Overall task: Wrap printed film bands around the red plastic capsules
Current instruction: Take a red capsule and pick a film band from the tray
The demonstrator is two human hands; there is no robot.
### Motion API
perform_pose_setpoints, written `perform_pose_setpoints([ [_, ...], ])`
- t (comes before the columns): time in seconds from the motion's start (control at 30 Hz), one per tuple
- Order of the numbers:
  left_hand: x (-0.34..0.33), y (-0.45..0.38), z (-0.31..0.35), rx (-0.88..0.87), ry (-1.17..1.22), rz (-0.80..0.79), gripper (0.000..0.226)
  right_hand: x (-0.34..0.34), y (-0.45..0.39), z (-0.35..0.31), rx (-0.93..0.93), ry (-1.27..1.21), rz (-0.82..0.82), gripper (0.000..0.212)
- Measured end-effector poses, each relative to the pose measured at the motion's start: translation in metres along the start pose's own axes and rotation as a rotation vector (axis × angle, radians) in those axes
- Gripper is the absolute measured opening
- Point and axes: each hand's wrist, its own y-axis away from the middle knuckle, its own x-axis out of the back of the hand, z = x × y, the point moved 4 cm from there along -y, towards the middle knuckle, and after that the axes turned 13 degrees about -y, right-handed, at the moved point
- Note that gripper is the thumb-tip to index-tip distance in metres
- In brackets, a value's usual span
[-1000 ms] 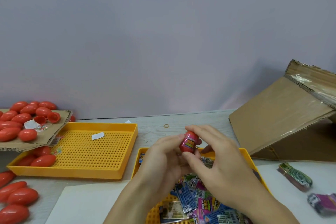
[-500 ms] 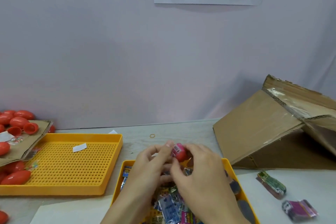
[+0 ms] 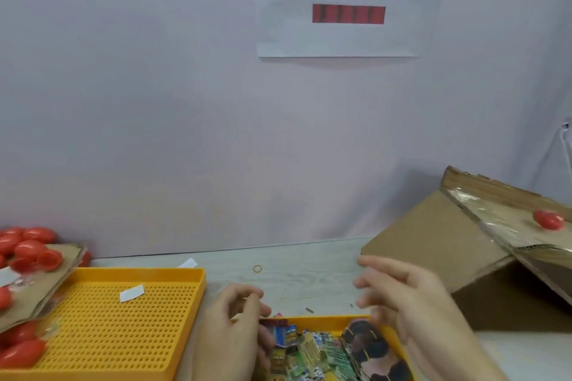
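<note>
A red capsule (image 3: 549,219), blurred, shows at the far right against the taped flap of the tilted cardboard box (image 3: 433,241), apart from both hands. My right hand (image 3: 402,297) hovers left of the box with its fingers spread and nothing in it. My left hand (image 3: 235,318) sits over the near yellow tray (image 3: 325,317) with fingers loosely curled, and I see nothing in it. That tray holds several printed film bands (image 3: 309,346). Plain red capsules (image 3: 28,247) are heaped at the far left.
A second yellow perforated tray (image 3: 93,334) lies left, with a white paper scrap in it. A cardboard piece (image 3: 31,297) carrying capsules overlaps its left edge, with more capsules (image 3: 21,353) below. A rubber band (image 3: 257,268) lies on the table. A paper sign (image 3: 340,40) hangs on the wall.
Both hands held the banded capsule together; now they are apart and hold nothing, and a red capsule shows at the box on the right. The camera has tilted up.
</note>
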Motion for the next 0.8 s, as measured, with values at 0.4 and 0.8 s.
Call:
perform_pose_setpoints([
  [0.4, 0.174, -0.073, 0.016, -0.146, -1.166, 0.449, 0.012, -0.046, 0.010, 0.048, -0.104, 0.072, -0.283, 0.020],
  [0.8, 0.258, -0.154, -0.018, -0.049, -1.638, 0.176, 0.049, -0.045, 0.004, 0.061, -0.126, 0.065, -0.312, 0.021],
])
